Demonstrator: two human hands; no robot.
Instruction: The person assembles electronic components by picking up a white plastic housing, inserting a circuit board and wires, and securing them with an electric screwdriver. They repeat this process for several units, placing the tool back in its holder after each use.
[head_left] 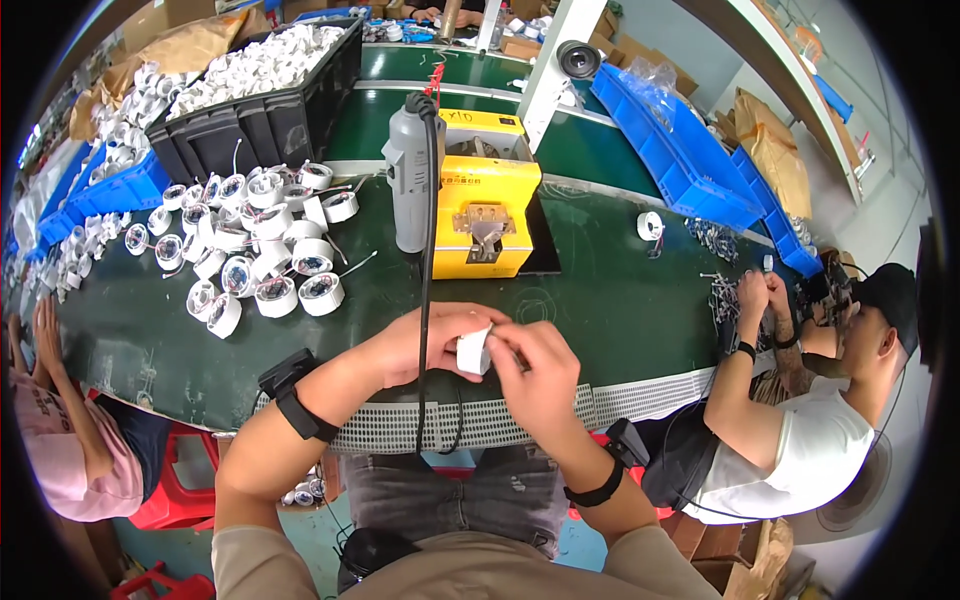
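Note:
Above the near edge of the green work table [610, 300], my left hand [425, 343] grips a small white round plastic housing [472, 354] from its left side. My right hand [540, 375] has its thumb and fingers closed on the housing's right rim; whether they also pinch something small cannot be made out. Beyond my hands stands a yellow box-shaped machine [505, 205] with a metal fixture on its front. A grey upright tool [408, 185] is beside it, and its black cable [424, 340] hangs down in front of my left hand.
White round housings with wires [268, 262] lie heaped at left. Behind them stands a black crate [225, 135] full of white parts. Blue bins [675, 160] line the far right. One wired housing [649, 227] lies alone. Co-workers sit at both sides.

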